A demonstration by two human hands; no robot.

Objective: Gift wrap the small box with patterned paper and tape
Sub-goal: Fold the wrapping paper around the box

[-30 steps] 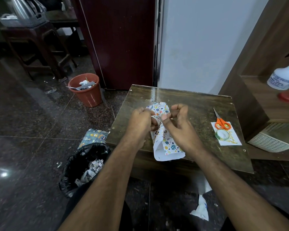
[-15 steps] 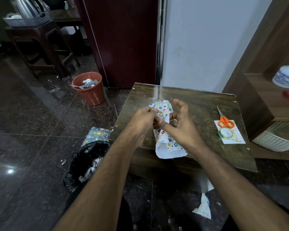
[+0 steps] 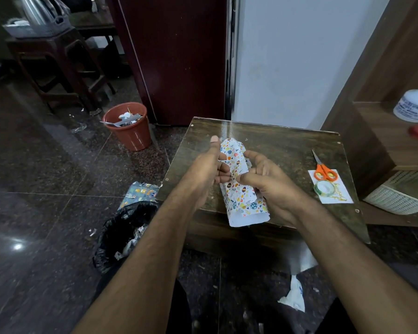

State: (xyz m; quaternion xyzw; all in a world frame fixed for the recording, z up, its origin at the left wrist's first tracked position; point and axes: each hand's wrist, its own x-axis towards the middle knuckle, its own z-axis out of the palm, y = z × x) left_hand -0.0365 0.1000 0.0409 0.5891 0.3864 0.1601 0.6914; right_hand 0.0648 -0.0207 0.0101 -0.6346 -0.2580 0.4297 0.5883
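Head view
Left grip: my left hand sits against the left side of the patterned paper, thumb raised, fingertips curled in and pinching the paper's edge at the middle seam.
Right grip: my right hand wraps the right side of the same paper, thumb laid across the top toward my left fingertips, fingers curled round it.
Patterned paper: a white sheet with small coloured prints, rolled into a tube between my two grips; its near end hangs open past the front edge of the bench, white inside showing.
Small box: hidden under the paper between my grips; I cannot tell how it lies.
Scissors: orange-handled, well to the right of my right grip, on a white card.
Tape roll: clear, just nearer than the scissors, on the same card.
Black bag: on the floor below my left forearm, scraps inside.
Red bin: on the floor, far left of my left grip, beyond the bench.
Crumpled white scrap: on the floor beneath my right forearm.
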